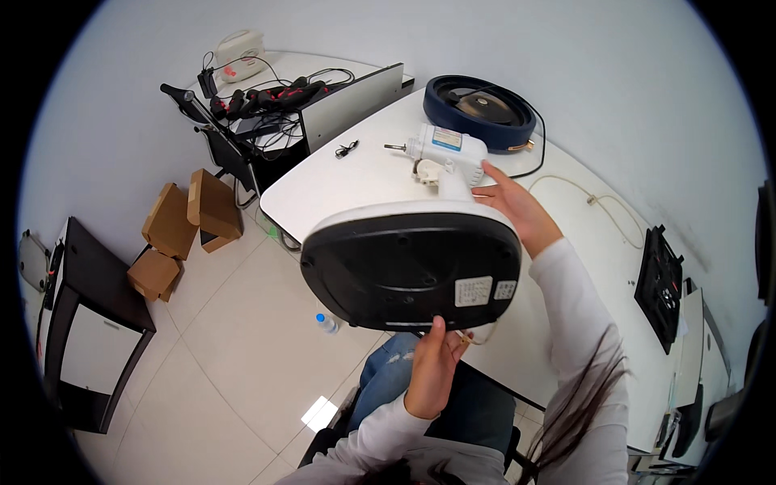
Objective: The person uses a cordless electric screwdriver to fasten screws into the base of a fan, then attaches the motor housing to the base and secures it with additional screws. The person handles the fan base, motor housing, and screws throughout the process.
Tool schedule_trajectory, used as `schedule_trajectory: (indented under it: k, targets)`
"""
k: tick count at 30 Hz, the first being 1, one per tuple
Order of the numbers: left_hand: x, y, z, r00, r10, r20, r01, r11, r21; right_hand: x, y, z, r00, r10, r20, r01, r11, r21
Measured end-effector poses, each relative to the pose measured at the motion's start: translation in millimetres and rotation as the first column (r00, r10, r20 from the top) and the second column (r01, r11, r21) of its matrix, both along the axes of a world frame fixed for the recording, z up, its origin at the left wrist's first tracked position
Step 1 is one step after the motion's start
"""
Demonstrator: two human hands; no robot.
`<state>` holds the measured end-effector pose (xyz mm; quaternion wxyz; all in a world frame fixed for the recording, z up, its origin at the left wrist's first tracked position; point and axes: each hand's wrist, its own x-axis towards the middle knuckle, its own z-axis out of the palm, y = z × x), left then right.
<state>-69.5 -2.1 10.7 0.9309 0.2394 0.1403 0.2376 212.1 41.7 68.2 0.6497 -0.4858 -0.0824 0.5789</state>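
Head view, tilted appliance (402,263), blue drum (516,136) behind

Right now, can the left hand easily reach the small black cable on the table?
Probably not: the left hand grips the tilted fan base, which lies between it and the small black cable.

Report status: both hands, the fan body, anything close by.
Left hand grips white fan body by its base; right hand holds it near motor housing. Black underside faces camera. Dark blue round appliance on white table, just beyond motor housing.
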Motion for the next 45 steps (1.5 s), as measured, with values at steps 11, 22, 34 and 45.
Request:
schedule_trajectory:
  k: [11, 22, 34, 45]
  targets:
    - [-12.8, 17.4, -19.5, 0.992, -0.124, -0.008, 0.123, 0.989, -0.082, -45.3, 66.0, 15.8, 0.971, -0.065, 0.230, 0.078, 0.996, -0.049]
    - [-13.4, 44.1, -36.5, 0.978, -0.178, 0.105, 0.190, 0.975, -0.113, -59.9, 33.1, 70.9, 0.895, -0.298, 0.333, 0.256, 0.953, 0.165]
    - [-32.0, 89.5, 20.3, 0.914, 0.251, 0.320, -0.243, 0.968, -0.063, -58.0, 31.8, 123.5, 0.614, -0.475, 0.631, -0.019, 0.790, 0.613]
    - [-19.1, 105.4, 1.2, 0.920, 0.376, -0.112, -0.308, 0.869, 0.386, -88.0, 22.5, 100.3, 0.435, -0.531, 0.727, -0.165, 0.747, 0.645]
